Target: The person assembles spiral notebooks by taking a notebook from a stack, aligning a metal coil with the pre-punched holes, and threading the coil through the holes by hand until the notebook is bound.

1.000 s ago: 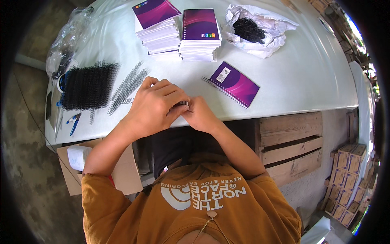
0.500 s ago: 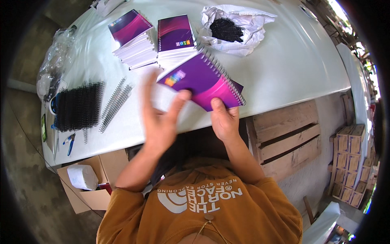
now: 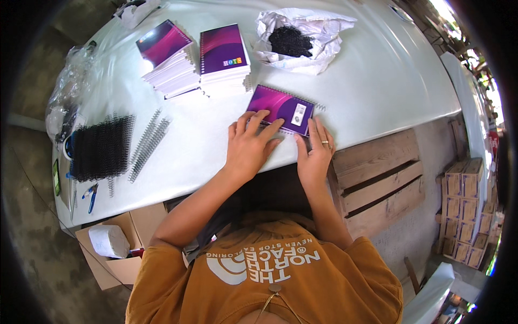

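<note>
A purple and magenta spiral notebook (image 3: 278, 104) with a white label lies flat on the table near its front edge. Wire coil shows along its far side, and a second row of coil peeks out at the near side, perhaps from another notebook beneath. My left hand (image 3: 249, 141) rests on the notebook's near left part with fingers spread. Along the right end lies my right hand (image 3: 315, 148), its fingers stretched out against the edge and thumb apart; a ring is on one finger. Neither hand grips the notebook.
Two stacks of purple-covered punched pages, left stack (image 3: 171, 65) and right stack (image 3: 224, 54), stand beyond. A white sack (image 3: 318, 59) holds black coils. At left are black coils (image 3: 102, 147), loose metal coils (image 3: 148, 148) and blue-handled pliers (image 3: 93, 198). An open carton (image 3: 148, 224) sits below.
The notebook I held raised in my right hand is now down flat on the table, label side up. My left hand has moved right onto it, and the right hand has loosened its grip.
</note>
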`<action>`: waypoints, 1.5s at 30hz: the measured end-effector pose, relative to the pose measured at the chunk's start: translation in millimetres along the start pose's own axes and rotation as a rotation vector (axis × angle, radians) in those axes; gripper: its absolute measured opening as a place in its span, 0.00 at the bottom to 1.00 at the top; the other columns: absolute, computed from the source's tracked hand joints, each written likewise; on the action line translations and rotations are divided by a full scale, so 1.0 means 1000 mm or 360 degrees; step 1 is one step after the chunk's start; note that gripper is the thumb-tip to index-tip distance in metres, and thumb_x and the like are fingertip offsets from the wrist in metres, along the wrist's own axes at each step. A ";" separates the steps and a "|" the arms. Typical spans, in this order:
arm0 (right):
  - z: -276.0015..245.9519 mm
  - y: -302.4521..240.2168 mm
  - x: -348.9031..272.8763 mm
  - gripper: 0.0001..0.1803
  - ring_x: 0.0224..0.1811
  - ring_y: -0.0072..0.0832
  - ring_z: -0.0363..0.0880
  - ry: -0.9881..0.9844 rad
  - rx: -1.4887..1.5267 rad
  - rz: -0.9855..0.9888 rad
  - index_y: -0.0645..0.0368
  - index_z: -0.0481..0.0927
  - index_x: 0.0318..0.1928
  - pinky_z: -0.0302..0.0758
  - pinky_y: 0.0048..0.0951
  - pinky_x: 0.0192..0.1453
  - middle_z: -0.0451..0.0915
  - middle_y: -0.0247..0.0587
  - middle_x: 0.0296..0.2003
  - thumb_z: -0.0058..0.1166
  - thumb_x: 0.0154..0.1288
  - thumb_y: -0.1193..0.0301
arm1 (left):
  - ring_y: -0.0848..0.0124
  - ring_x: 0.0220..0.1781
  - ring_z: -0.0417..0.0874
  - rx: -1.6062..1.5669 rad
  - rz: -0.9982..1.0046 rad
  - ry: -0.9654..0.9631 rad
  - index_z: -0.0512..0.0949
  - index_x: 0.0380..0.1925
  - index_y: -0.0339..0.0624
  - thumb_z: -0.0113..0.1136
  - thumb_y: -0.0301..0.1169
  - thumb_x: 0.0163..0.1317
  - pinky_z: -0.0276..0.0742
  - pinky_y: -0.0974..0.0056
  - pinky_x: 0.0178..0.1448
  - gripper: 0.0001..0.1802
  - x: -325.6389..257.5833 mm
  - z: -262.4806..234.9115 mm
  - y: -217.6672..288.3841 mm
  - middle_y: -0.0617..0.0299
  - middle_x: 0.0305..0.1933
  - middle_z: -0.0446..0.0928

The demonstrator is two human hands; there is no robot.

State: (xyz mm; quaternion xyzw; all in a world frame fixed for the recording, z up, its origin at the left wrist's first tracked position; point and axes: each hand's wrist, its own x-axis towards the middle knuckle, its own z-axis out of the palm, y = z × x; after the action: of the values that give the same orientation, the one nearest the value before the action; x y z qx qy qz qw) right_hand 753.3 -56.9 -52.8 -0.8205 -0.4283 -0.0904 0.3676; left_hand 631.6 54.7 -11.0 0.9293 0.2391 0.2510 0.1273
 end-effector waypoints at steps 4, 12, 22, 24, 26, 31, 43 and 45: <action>-0.008 0.002 0.005 0.27 0.57 0.42 0.67 0.0005 0.0025 -0.0026 0.62 0.72 0.56 0.56 0.44 0.62 0.73 0.46 0.55 0.59 0.56 0.68 | 0.59 0.54 0.75 -0.0367 0.0141 0.0019 0.76 0.52 0.54 0.67 0.31 0.50 0.71 0.57 0.56 0.26 0.011 -0.027 -0.010 0.59 0.56 0.73; -0.021 -0.045 0.015 0.26 0.57 0.41 0.65 0.0290 0.0352 -0.0362 0.62 0.71 0.56 0.55 0.39 0.62 0.72 0.45 0.55 0.57 0.53 0.75 | 0.57 0.49 0.78 0.0796 -0.0010 0.0509 0.77 0.50 0.46 0.58 0.40 0.59 0.71 0.56 0.53 0.20 0.067 -0.156 -0.106 0.52 0.47 0.79; -0.011 -0.081 0.033 0.22 0.50 0.37 0.72 0.0110 0.0951 -0.0594 0.63 0.74 0.52 0.63 0.35 0.57 0.77 0.43 0.47 0.55 0.54 0.80 | 0.60 0.35 0.81 0.0424 0.0016 0.0069 0.82 0.43 0.44 0.66 0.33 0.51 0.75 0.61 0.40 0.17 0.085 -0.193 -0.112 0.53 0.42 0.81; -0.006 -0.080 0.033 0.21 0.47 0.36 0.74 0.0071 0.1013 -0.0599 0.63 0.74 0.51 0.64 0.34 0.55 0.78 0.43 0.45 0.55 0.55 0.80 | 0.64 0.36 0.81 0.0389 0.0043 -0.0021 0.82 0.43 0.42 0.68 0.30 0.48 0.76 0.62 0.41 0.18 0.091 -0.198 -0.118 0.54 0.42 0.82; 0.001 -0.078 0.029 0.20 0.46 0.35 0.75 -0.0053 0.1104 -0.0539 0.63 0.74 0.51 0.65 0.34 0.55 0.80 0.43 0.43 0.54 0.55 0.81 | 0.67 0.36 0.80 0.0126 -0.0141 -0.0220 0.82 0.43 0.40 0.69 0.28 0.47 0.76 0.65 0.42 0.19 0.100 -0.206 -0.121 0.55 0.40 0.82; 0.022 -0.071 0.021 0.19 0.44 0.34 0.76 -0.0243 0.1212 -0.0394 0.61 0.75 0.51 0.66 0.33 0.54 0.81 0.43 0.39 0.53 0.57 0.81 | 0.72 0.34 0.79 -0.0282 -0.0281 -0.0485 0.82 0.42 0.40 0.69 0.26 0.48 0.76 0.68 0.43 0.18 0.118 -0.215 -0.136 0.58 0.36 0.82; 0.003 -0.088 0.013 0.19 0.53 0.30 0.74 -0.0661 0.2593 0.0393 0.60 0.71 0.56 0.66 0.34 0.60 0.77 0.44 0.48 0.51 0.64 0.75 | 0.71 0.24 0.77 0.0593 0.0718 0.0744 0.82 0.33 0.44 0.64 0.26 0.45 0.70 0.67 0.27 0.11 0.025 -0.171 -0.030 0.63 0.28 0.80; 0.002 -0.100 0.007 0.18 0.52 0.29 0.74 -0.0731 0.3134 0.0835 0.60 0.70 0.56 0.67 0.32 0.59 0.76 0.41 0.48 0.50 0.65 0.73 | 0.72 0.29 0.79 0.0307 0.0706 0.0284 0.81 0.34 0.44 0.67 0.31 0.42 0.72 0.67 0.31 0.15 -0.015 -0.114 -0.013 0.66 0.33 0.80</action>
State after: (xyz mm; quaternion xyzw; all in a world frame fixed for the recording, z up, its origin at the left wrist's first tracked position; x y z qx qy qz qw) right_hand 680.5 -15.1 1.8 -0.2228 -0.1806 0.5395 0.7916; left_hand 554.9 71.4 73.6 0.9410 0.0624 0.3299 -0.0417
